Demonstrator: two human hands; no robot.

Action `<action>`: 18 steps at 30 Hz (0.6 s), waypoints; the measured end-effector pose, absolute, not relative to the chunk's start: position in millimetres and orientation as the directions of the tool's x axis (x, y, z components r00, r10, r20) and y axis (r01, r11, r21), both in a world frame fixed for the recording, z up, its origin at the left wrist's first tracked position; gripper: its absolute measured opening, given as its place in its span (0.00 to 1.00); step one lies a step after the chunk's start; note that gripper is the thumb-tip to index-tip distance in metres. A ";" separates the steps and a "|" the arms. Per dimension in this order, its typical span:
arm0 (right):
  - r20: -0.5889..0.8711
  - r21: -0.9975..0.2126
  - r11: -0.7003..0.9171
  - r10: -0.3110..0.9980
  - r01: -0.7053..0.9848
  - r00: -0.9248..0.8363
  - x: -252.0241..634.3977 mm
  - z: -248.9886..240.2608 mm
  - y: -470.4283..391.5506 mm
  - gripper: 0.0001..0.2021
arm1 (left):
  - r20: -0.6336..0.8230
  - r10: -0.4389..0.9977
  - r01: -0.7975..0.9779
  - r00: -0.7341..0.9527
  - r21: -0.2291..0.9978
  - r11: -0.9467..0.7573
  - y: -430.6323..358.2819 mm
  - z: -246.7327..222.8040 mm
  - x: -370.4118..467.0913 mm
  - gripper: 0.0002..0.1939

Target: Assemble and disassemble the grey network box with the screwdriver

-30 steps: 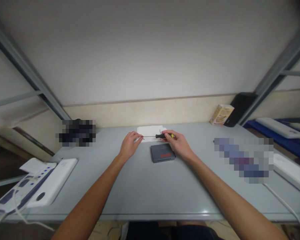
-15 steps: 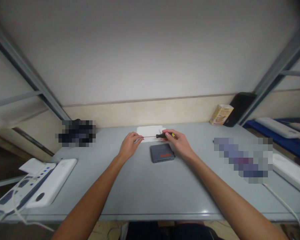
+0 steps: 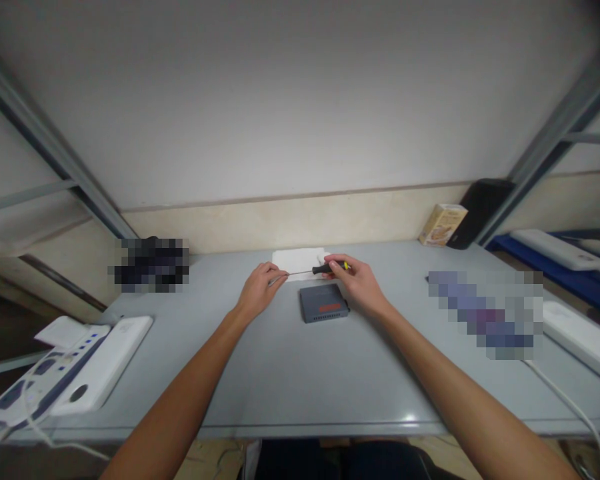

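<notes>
Screwdriver (image 3: 321, 269) is in my right hand (image 3: 361, 285), which pinches its black handle between thumb and fingers; a bit of yellow shows at the end of this handle. The thin shaft points to my left hand (image 3: 256, 291). There my thumb and fingers are pressed together at the tip, pinching a thin bright piece (image 3: 277, 281); whether this piece is part of the shaft or a separate thing, I cannot tell.

The screwdriver is above a white sheet (image 3: 297, 257), which lies on the grey surface (image 3: 285, 380) near the wall (image 3: 260, 230). Just in front of the sheet, nearer to me, lies a dark grey box (image 3: 324, 305) with a red patch on its top and a row of slots along its front. My right hand is just beside this box.

Far to the right, near the wall, stands a yellowish carton (image 3: 443, 225), and next to it a black object (image 3: 484, 210) leans. On the left side of the surface, a white strip (image 3: 55, 380) with a cable (image 3: 45, 427) lies along a white device (image 3: 107, 367).
</notes>
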State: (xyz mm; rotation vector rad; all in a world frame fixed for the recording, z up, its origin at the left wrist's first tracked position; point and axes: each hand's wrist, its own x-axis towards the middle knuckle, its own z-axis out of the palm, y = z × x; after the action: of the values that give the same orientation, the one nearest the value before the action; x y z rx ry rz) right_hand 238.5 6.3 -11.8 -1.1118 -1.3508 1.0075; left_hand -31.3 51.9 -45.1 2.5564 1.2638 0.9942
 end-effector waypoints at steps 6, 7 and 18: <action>0.294 -0.953 0.297 0.954 -0.056 0.058 242.4 -10.0 10.3 0.24 | 0.536 0.684 0.631 0.495 0.319 -0.707 43.8 -37.2 -27.4 0.14; 0.308 -0.945 0.313 0.949 -0.090 0.069 243.2 -9.6 11.4 0.25 | 0.538 0.674 0.622 0.507 0.314 -0.718 41.8 -35.7 -25.8 0.13; 0.392 -0.881 0.471 0.785 -0.051 0.480 267.0 5.9 16.4 0.21 | 0.434 0.724 0.509 0.537 0.518 -0.688 14.3 -14.4 -5.1 0.25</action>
State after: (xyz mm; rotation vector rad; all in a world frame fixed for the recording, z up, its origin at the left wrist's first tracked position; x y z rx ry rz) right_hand 267.0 16.4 5.9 -0.9438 -0.9317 0.6148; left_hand -5.1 14.3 -14.4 2.4491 1.0196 0.9147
